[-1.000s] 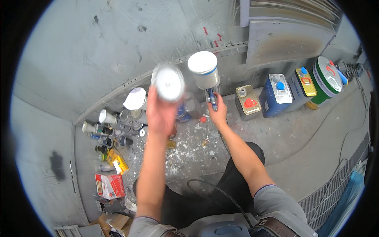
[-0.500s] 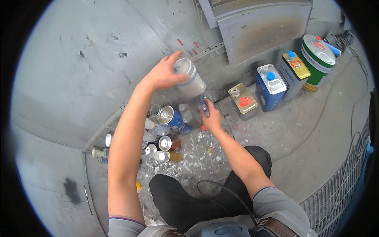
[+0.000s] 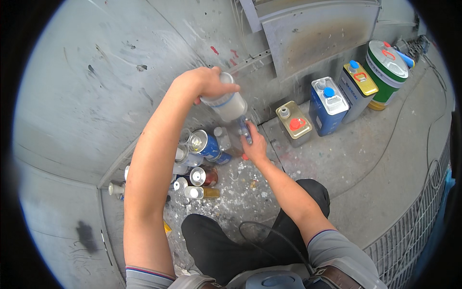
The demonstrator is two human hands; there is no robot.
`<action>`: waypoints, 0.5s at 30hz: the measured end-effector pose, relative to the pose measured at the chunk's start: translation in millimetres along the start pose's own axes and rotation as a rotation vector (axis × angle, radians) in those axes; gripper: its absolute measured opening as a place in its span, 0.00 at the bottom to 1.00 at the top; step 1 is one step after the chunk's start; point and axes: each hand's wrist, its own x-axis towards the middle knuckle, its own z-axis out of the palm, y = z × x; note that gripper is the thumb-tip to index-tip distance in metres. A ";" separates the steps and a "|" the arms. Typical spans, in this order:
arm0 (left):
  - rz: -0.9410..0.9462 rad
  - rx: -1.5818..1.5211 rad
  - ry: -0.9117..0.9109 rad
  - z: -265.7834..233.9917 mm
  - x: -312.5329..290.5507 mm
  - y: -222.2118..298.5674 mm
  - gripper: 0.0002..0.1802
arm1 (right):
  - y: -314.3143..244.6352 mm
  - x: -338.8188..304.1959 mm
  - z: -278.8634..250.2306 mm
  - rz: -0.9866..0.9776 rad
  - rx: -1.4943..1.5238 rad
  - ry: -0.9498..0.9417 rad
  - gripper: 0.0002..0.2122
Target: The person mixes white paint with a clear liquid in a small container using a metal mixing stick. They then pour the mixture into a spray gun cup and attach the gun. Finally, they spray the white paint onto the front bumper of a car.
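Observation:
A spray gun (image 3: pixel 246 133) with a translucent, whitish cup (image 3: pixel 232 107) on top is held out in front of me, near the wall. My right hand (image 3: pixel 255 146) is wrapped round the gun's handle. From above, my left hand (image 3: pixel 208 83) grips the cup's lid, with fingers bent over its rim and partly hidden. Just below the cup, a clear plastic bottle (image 3: pixel 222 139) stands on the floor beside a blue paint can (image 3: pixel 204 144). The gun's nozzle end is blurred and hard to make out.
Several small cans and bottles, among them a red-brown can (image 3: pixel 210 176), crowd the floor at left. To the right stand a gold-topped tin (image 3: pixel 294 123), a blue can (image 3: pixel 328 113), a grey can (image 3: pixel 357 91) and a green drum (image 3: pixel 386 72). A hose (image 3: pixel 274 231) loops by my legs.
My left hand has turned over the top of the cup, its fingers curling round the lid. The cup has shifted slightly left and down; my right hand keeps hold of the gun.

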 end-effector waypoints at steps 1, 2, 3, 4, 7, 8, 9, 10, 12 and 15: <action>-0.012 -0.018 -0.024 -0.9 -0.3 2.7 0.52 | 1.0 -0.4 -1.8 0.014 -0.007 -0.009 0.28; 0.153 0.020 0.003 2.6 2.1 -9.2 0.48 | -4.6 -3.0 1.3 0.022 -0.001 -0.029 0.28; 0.327 0.061 0.033 7.6 13.2 -24.2 0.44 | -3.6 -2.3 2.7 0.010 0.016 -0.023 0.28; 0.502 0.102 0.062 14.1 23.9 -38.8 0.41 | -2.2 -1.5 3.2 -0.003 0.033 -0.017 0.28; 0.816 -0.165 0.036 24.9 34.3 -61.1 0.31 | -2.6 0.2 2.4 0.003 0.040 -0.019 0.29; 0.850 -0.363 -0.030 21.3 28.7 -68.0 0.15 | -3.4 -0.2 0.9 0.014 0.030 -0.026 0.29; 0.809 -0.603 0.041 20.4 31.5 -75.8 0.15 | -4.5 1.1 0.2 0.012 0.033 -0.025 0.29; 0.758 -0.840 0.114 20.4 36.2 -83.4 0.16 | -6.1 2.4 -0.1 0.010 0.037 -0.025 0.29; 0.529 -0.984 0.359 25.6 33.3 -73.7 0.31 | -4.9 2.3 -0.9 0.013 0.035 -0.020 0.29; 0.239 -0.505 0.673 64.3 30.0 -28.9 0.40 | -6.0 5.1 0.8 0.005 0.044 -0.010 0.30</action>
